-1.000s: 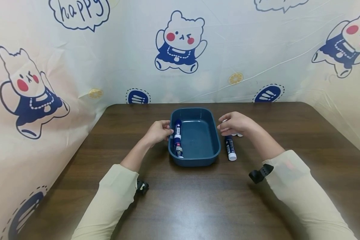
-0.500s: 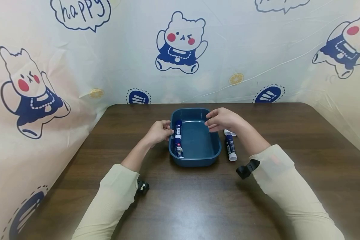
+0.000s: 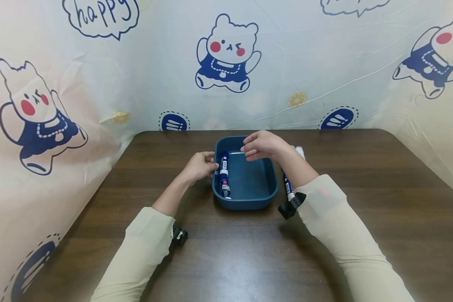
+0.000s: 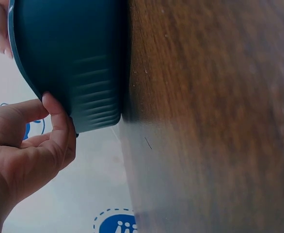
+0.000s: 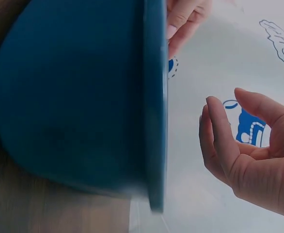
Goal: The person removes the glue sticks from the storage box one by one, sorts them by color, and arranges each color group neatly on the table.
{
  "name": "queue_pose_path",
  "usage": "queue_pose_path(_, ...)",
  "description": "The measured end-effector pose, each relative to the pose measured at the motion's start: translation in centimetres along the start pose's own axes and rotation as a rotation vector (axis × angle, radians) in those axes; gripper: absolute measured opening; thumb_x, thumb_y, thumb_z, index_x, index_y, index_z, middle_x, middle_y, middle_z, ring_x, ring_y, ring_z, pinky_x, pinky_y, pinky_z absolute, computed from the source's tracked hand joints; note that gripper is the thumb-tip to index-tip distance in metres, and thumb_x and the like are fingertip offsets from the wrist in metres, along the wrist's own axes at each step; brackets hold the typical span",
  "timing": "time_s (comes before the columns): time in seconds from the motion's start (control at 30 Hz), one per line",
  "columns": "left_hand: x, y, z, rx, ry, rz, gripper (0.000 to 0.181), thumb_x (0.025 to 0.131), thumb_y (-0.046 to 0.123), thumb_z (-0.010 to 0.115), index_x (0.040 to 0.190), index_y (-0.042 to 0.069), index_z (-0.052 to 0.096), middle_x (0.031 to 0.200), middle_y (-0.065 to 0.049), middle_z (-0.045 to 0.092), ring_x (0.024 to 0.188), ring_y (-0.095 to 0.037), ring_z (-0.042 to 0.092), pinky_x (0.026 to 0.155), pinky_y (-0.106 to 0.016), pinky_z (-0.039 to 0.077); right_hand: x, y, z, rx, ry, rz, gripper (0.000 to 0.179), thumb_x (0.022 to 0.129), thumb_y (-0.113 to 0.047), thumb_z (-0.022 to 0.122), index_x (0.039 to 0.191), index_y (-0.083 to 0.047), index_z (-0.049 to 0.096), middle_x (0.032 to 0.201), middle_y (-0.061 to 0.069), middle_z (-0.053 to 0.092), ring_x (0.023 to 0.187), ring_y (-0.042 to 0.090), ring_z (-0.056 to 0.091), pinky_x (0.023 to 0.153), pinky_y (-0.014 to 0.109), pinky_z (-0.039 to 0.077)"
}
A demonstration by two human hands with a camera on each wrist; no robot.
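A dark blue-green plastic bin (image 3: 245,204) stands on the table. My left hand (image 3: 199,167) pinches the bin's left rim between thumb and fingers, as the left wrist view also shows. Above the far part of the bin hovers my right hand (image 3: 266,146), thumb and fingers spread apart with nothing between them in the right wrist view (image 5: 251,150). Along the bin's left wall lie marker-like blue tubes, one farther back (image 3: 224,163) and one nearer (image 3: 225,186), end to end.
Right of the bin, partly hidden by my right forearm, lies another blue tube (image 3: 289,188) with a white end. A white piece (image 3: 300,151) shows beyond the forearm. The brown table (image 3: 226,251) meets a printed cloth backdrop (image 3: 143,75) behind.
My right hand has moved left from beside the bin to over it. My left hand and the bin stay in place.
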State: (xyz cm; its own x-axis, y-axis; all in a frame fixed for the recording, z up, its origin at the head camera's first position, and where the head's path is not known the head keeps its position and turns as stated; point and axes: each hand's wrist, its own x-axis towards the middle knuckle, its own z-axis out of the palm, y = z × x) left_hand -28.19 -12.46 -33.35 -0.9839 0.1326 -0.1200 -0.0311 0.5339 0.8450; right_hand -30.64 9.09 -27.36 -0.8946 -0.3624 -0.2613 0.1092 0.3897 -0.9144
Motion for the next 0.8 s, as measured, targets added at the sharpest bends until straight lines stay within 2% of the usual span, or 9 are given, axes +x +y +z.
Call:
queue_pose_path(0.33,0.1,-0.1,-0.1,-0.002,-0.005,-0.003,0.053,0.092,0.008,0.055,0.140,0.001,0.035,0.099,-0.013,0.052,0.082,-0.024,0.056,0.069,-0.028,0.052,2.2,-0.5,1.6,0.040,0.009,0.038,0.053,0.086,-0.010,0.065,0.132,0.004,0.043,0.119,0.019,0.052,0.096,0.027,0.061,0.078,0.032,0.052)
queue_pose_path(0.6,0.1,-0.2,-0.1,-0.008,-0.016,0.011,0.053,0.092,0.007,0.055,0.140,0.000,0.035,0.100,-0.014,0.051,0.081,-0.024,0.055,0.069,-0.029,0.052,3.8,-0.7,2.7,0.107,0.004,0.103,0.045,0.086,-0.006,0.063,0.126,0.007,0.047,0.123,0.022,0.051,0.108,0.033,0.055,0.080,0.034,0.051)
queue_pose_path(0.8,0.2,-0.1,-0.1,-0.012,-0.016,0.003,0.053,0.092,0.007,0.055,0.141,0.001,0.035,0.100,-0.014,0.052,0.079,-0.024,0.056,0.072,-0.032,0.053,4.9,-0.8,3.3,0.166,0.027,0.166,0.063,0.087,-0.005,0.062,0.140,0.004,0.027,0.123,0.022,0.049,0.110,0.033,0.054,0.081,0.034,0.051)
